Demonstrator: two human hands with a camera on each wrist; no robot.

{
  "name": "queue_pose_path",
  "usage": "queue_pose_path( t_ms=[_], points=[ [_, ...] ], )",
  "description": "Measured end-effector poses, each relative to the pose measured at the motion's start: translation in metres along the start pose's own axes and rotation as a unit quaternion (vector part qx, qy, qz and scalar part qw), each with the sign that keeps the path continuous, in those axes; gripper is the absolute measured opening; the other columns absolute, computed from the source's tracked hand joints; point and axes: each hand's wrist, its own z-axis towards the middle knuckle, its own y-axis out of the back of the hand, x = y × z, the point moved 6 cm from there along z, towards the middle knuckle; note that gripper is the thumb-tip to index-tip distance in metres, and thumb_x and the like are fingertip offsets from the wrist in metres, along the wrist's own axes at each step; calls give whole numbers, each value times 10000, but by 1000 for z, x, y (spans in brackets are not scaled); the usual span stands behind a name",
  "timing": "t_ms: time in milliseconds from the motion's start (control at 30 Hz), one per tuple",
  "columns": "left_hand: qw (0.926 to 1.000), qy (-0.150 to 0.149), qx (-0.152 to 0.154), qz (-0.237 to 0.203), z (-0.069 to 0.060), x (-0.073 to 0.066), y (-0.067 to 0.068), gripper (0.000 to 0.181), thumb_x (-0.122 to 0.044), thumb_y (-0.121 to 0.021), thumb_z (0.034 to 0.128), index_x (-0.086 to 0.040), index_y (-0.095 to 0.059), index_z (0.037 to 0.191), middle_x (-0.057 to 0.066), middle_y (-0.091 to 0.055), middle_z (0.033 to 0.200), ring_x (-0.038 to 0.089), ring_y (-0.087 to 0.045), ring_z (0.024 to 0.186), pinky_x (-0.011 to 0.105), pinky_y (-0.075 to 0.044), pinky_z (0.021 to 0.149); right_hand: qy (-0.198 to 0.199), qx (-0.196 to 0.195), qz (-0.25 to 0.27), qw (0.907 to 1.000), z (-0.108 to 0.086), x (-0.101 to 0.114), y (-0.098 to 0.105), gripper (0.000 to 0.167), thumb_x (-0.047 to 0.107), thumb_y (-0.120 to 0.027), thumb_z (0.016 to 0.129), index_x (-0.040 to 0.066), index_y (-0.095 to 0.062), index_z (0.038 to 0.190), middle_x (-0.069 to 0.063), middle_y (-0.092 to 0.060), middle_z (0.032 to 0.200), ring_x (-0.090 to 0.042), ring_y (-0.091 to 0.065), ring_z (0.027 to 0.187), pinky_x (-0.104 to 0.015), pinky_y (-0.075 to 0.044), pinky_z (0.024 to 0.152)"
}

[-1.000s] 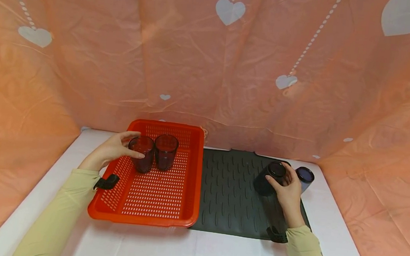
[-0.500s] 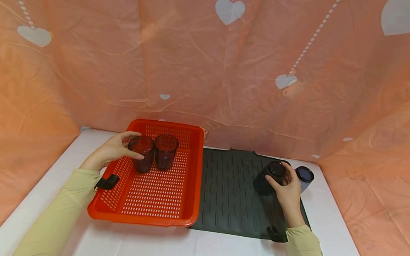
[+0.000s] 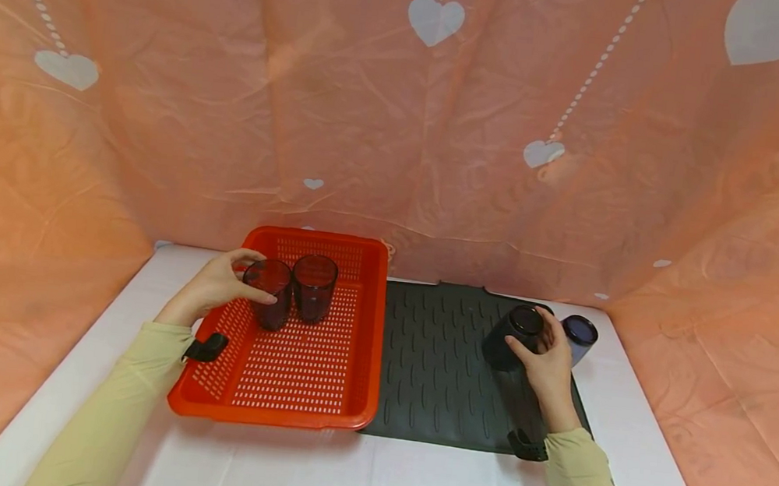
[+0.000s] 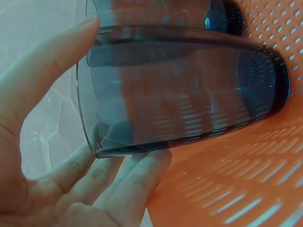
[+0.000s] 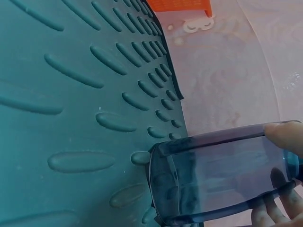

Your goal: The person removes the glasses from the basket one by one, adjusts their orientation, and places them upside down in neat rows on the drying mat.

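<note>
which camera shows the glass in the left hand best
The left wrist view: it shows that glass large and close, from rim to base. The head view shows it smaller, in the orange basket, partly covered by the left hand. The right wrist view shows part of the basket but not that glass.

Curtained booth: heart-print drapes [image 3: 365, 131] on 3 sides of wht tbl [image 3: 429, 485]

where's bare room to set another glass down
Free: mat between basket and upturned glasses; basket's front half; the table in front of both. Crowded: basket's back, with left hand and two upright glasses; mat's back right, around right hand.
</note>
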Motion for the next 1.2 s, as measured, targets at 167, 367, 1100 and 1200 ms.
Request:
queue_pose_path(
  t_ms=[167,367,1100,1200],
  points=[
    [10000,-47,-12,80,-1,-2,-1,845,-208,-881,686,22,-427,1361,294,-395,1368,441,-358,1261,537,-403,960,-14,41,27,10000,-8,22,0,701,-74,-731,793,-23,-393,1405,-225,-404,1401,-368,-378,1301,-491,-276,1088],
    [10000,-55,23,34,-2,-2,-2,851,-208,-884,681,27,-429,1360,290,-400,1367,437,-362,1260,537,-408,958,-66,36,-65,10000,-7,21,1,725,-59,-741,790,-5,-383,1419,-224,-392,1416,-380,-372,1304,-499,-283,1082],
    [9982,53,-497,345,-14,1,3,854,-304,-899,648,42,-459,1294,287,-472,1280,420,-443,1167,513,-440,907,-12,-2,-139,9999,1,-7,1,738,7,-765,795,48,-387,1428,-158,-398,1426,-317,-381,1309,-452,-292,1090],
    [9977,30,-592,340,-15,2,3,856,-318,-904,637,49,-473,1279,286,-492,1254,411,-465,1138,484,-446,889,-6,5,-175,9998,2,-7,1,740,6,-766,793,49,-386,1427,-157,-390,1436,-323,-371,1323,-456,-291,1090]
  ],
)
